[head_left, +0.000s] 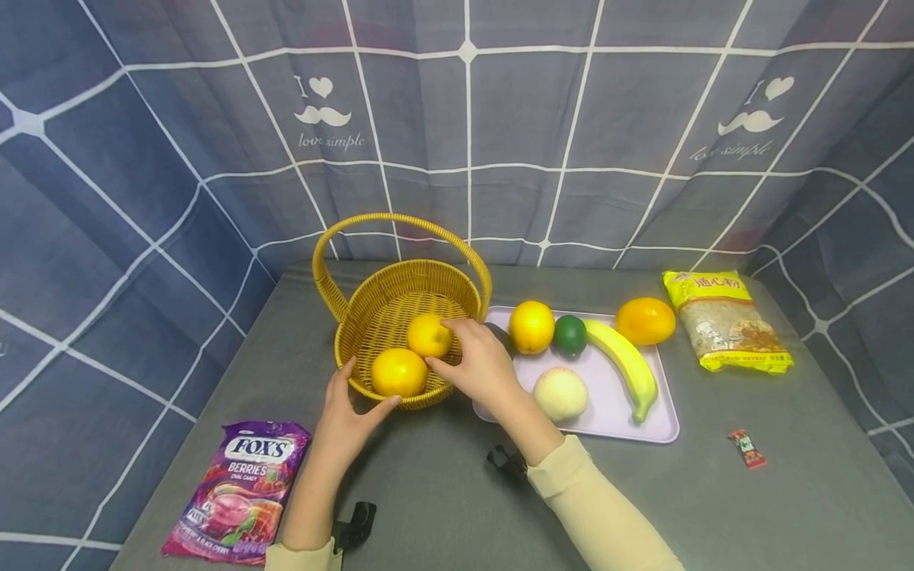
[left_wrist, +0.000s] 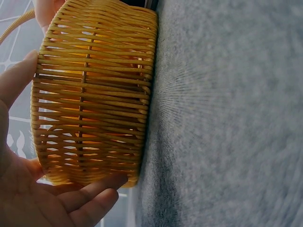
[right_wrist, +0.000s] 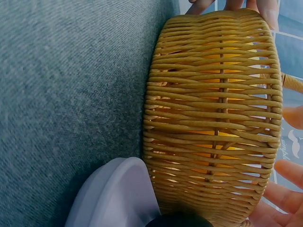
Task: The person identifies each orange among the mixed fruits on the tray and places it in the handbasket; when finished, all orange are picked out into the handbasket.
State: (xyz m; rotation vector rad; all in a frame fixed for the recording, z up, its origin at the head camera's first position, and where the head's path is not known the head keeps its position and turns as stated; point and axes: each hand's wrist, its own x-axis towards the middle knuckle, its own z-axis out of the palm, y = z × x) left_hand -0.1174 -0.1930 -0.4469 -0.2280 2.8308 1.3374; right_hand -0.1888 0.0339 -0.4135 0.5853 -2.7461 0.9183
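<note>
A woven yellow-brown basket (head_left: 382, 297) with a tall arched handle stands on the grey table. Inside it, toward the front, lie two oranges, a front orange (head_left: 398, 373) and a rear orange (head_left: 429, 335). My left hand (head_left: 344, 420) holds the basket at its front left, thumb along the rim and fingers against the outer side (left_wrist: 90, 198). Reaching over the right rim, my right hand (head_left: 481, 361) has thumb and fingertips around the right side of the rear orange. In the right wrist view, the basket wall (right_wrist: 213, 113) hides most of the fruit.
Right of the basket, a lilac tray (head_left: 607, 420) bears an orange (head_left: 531, 327), a green fruit (head_left: 570, 335), a peach (head_left: 561, 394), a banana (head_left: 628, 365) and another orange fruit (head_left: 646, 321). Farther right are a yellow food bag (head_left: 728, 321) and small red packet (head_left: 746, 449). A purple candy bag (head_left: 239, 492) lies left.
</note>
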